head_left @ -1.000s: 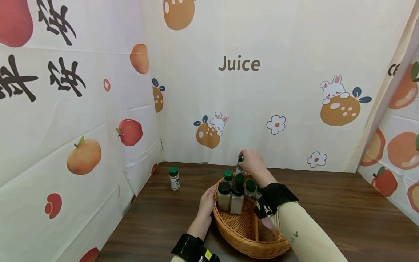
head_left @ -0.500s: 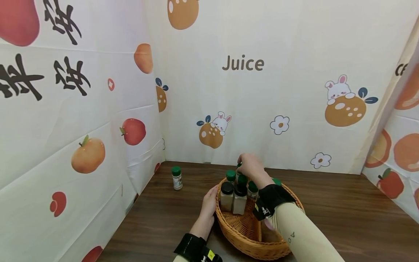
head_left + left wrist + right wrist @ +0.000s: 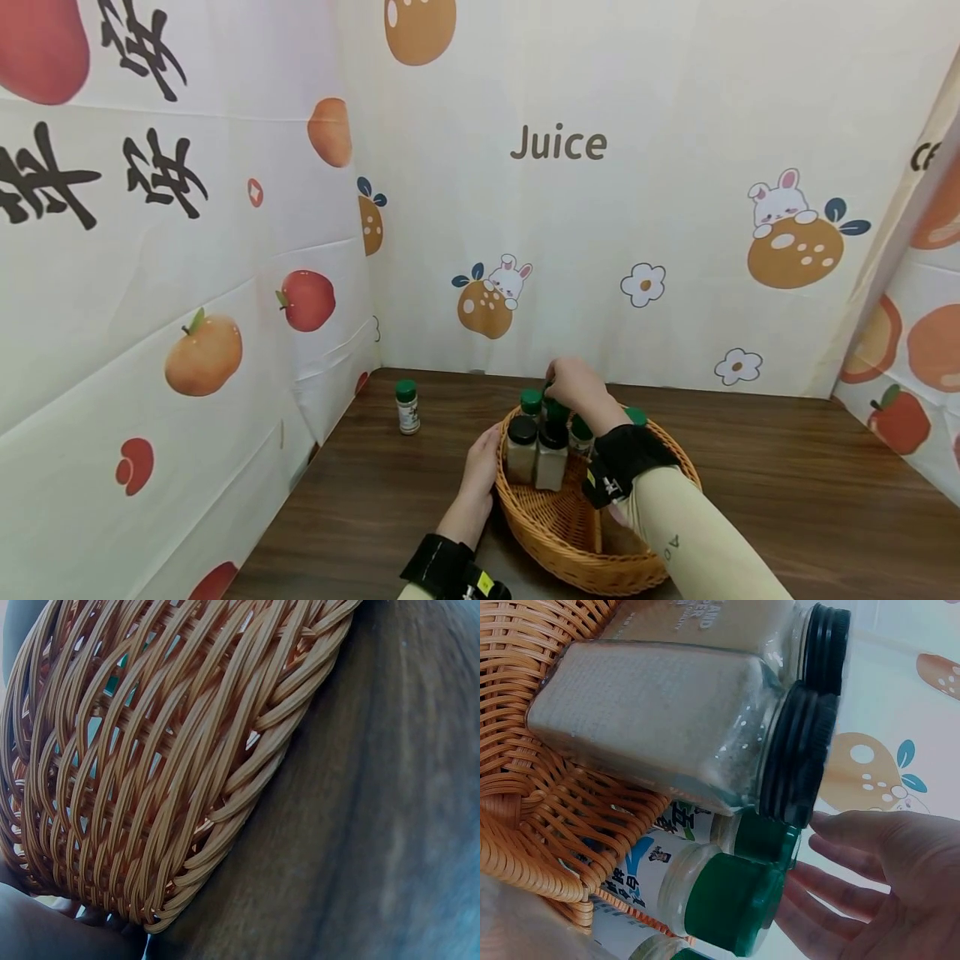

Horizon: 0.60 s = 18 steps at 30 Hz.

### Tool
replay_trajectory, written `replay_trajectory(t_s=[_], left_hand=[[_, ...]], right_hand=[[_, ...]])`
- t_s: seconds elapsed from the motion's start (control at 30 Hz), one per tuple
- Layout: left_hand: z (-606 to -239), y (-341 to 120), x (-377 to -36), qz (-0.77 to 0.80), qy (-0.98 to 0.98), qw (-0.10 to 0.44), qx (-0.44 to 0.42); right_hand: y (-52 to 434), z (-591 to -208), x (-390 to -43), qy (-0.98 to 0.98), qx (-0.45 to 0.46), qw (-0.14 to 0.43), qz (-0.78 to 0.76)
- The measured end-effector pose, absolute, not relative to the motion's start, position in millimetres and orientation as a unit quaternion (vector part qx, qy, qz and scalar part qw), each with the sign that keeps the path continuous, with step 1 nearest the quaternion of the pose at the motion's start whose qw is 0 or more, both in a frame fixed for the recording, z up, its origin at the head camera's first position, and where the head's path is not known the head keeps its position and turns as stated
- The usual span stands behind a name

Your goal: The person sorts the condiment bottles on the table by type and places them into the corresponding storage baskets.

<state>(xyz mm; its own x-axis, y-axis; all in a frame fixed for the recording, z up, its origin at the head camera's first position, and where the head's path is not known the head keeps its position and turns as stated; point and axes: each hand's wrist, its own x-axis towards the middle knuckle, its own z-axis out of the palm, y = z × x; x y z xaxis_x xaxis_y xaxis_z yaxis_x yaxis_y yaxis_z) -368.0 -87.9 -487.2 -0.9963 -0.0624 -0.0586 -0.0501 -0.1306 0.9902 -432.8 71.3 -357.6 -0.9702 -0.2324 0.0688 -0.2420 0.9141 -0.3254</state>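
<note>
A round wicker basket [image 3: 555, 562] stands on the table, with spice jars upright in its far left part. My left hand [image 3: 480, 467] holds the basket's left side, and the left wrist view shows the woven wall [image 3: 172, 750] close up. At the far rim, my right hand [image 3: 577, 387] pinches the top of a green-capped spice jar, mostly hidden behind the fingers and other jars. The right wrist view has this hand's fingers [image 3: 840, 900] behind the black-capped jars [image 3: 660, 720] and a green cap [image 3: 735, 904].
One green-capped spice jar [image 3: 408, 410] stands alone on the brown table [image 3: 360, 500], left of the basket. A divider [image 3: 597, 532] splits the basket's interior. Behind the table hangs a printed cloth [image 3: 570, 208], with another along the left.
My right hand has lowered the green-capped jar at the basket's far side, and the jar's body has sunk out of sight. The left hand keeps its place; the head view has shifted slightly.
</note>
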Motion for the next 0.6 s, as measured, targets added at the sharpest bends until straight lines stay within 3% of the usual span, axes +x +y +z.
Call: replay_trajectory(t_s=[0.37, 0.6], left_hand=[[-488.3, -85.8, -367.8, -0.738, -0.673, 0.009, 0.044], [-486.0, -86.6, -367.8, -0.738, -0.673, 0.007, 0.048]], right_hand=[[80.5, -348.7, -424.9, -0.970, 0.122, 0.006, 0.212], [83.8, -338.4, -415.6, -0.962, 0.127, 0.031, 0.239]])
